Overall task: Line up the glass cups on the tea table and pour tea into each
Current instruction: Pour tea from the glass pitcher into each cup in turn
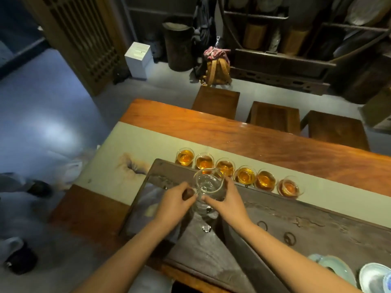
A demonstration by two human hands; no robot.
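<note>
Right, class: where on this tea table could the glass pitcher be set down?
Bare patches: the runner left of the cups, and the dark tray right of the right hand. Crowded: the cup row and the pitcher between both hands.

Six clear glass cups (pixel 239 173) hold amber-orange tea, lined along the far edge of a dark grey-brown tea tray (pixel 285 216). Beneath the tray lies a pale beige runner (pixel 135 142) with a brown ink-wash smudge, on a reddish-orange wooden table (pixel 254 134).
</note>
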